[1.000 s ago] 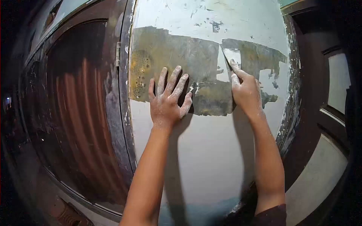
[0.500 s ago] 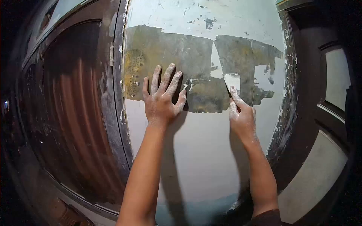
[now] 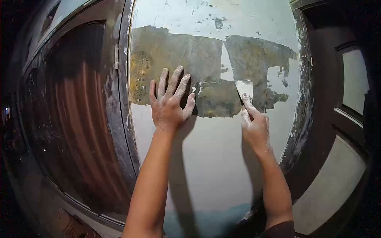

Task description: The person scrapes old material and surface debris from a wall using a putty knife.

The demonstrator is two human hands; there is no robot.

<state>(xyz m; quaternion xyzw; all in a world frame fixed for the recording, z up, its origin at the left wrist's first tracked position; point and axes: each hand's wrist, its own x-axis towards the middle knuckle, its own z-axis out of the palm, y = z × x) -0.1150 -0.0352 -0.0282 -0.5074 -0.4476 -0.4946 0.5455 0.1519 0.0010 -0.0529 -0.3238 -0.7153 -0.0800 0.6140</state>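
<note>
A pale painted wall panel [image 3: 214, 158] fills the middle, with a large dark scraped patch [image 3: 178, 55] of bare grey-brown surface across its upper part. My left hand [image 3: 170, 104] lies flat on the wall, fingers spread, at the patch's lower edge. My right hand [image 3: 254, 125], dusted white, grips a flat metal scraper [image 3: 244, 88]. Its blade points up and presses on the wall at the right side of the patch, with my forefinger laid along it.
A dark brown door [image 3: 75, 119] with a hinge [image 3: 117, 55] stands to the left of the wall. On the right is a dark wooden frame [image 3: 317, 119] with pale panes [image 3: 354, 83]. Flaked paint [image 3: 295, 139] runs down the wall's right edge.
My right hand has drawn the scraper down the wall, from the top of the patch to its lower right part. The left hand has stayed flat on the wall.
</note>
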